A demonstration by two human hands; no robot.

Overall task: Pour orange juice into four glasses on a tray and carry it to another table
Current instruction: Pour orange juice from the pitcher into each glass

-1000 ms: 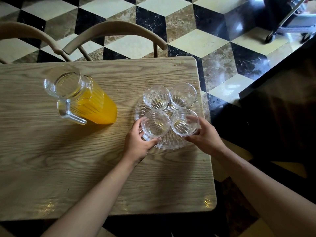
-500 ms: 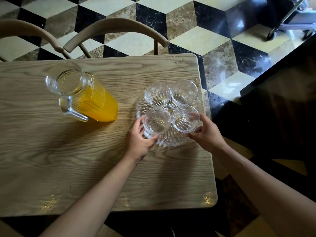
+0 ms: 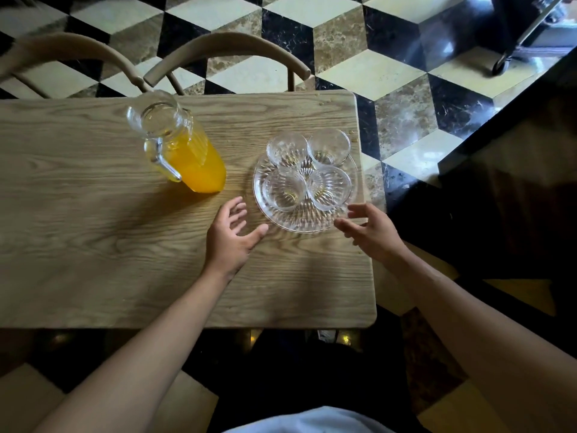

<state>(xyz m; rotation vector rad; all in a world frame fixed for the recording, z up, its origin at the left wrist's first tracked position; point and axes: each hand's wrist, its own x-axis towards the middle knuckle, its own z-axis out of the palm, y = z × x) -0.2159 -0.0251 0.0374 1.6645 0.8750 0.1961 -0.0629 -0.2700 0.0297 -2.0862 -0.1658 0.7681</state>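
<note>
A round cut-glass tray [image 3: 274, 215] lies near the right edge of the wooden table [image 3: 93, 245]. On it stand several empty clear glasses: near left [image 3: 284, 190], near right [image 3: 328, 188], far left [image 3: 286, 150], far right [image 3: 328, 147]. A glass pitcher [image 3: 184, 151] of orange juice stands left of the tray, its handle facing me. My left hand [image 3: 232, 234] hovers just left of the tray with loose, spread fingers, holding nothing. My right hand [image 3: 373, 231] is at the tray's near right rim, fingers relaxed and also holding nothing.
Two curved wooden chair backs [image 3: 224, 51] stand behind the table's far edge. The floor is checkered tile [image 3: 374, 67]. A wheeled cart [image 3: 527, 29] is at the top right, and a dark surface [image 3: 515, 182] lies to the right of the table.
Both hands have let go of the two near glasses and drawn back toward me, fingers opening. The glasses stay on the tray. The view has shifted, so the table looks farther off.
</note>
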